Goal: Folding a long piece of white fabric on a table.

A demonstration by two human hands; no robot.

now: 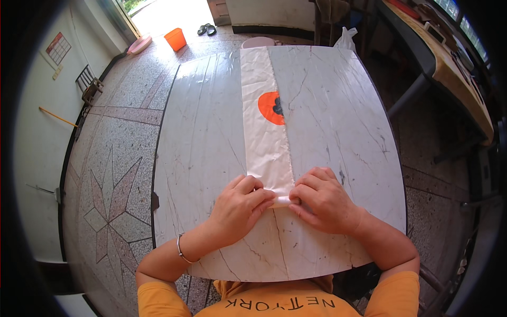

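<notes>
A long strip of pale cream cloth lies lengthwise down the middle of the marble-patterned table. Partway along its right edge is an orange patch with a dark shape in it. The near end of the strip is rolled into a small tube. My left hand pinches the left end of that roll, and my right hand pinches the right end. Fingers of both hands are curled over the roll, with a short piece of it showing between them. The strip's far end reaches the table's far edge.
An orange bucket and dark slippers stand on the floor beyond the table. A white plastic bag shows past the far right corner. To the right is a brown-topped workbench with several items; a small chair stands by the left wall.
</notes>
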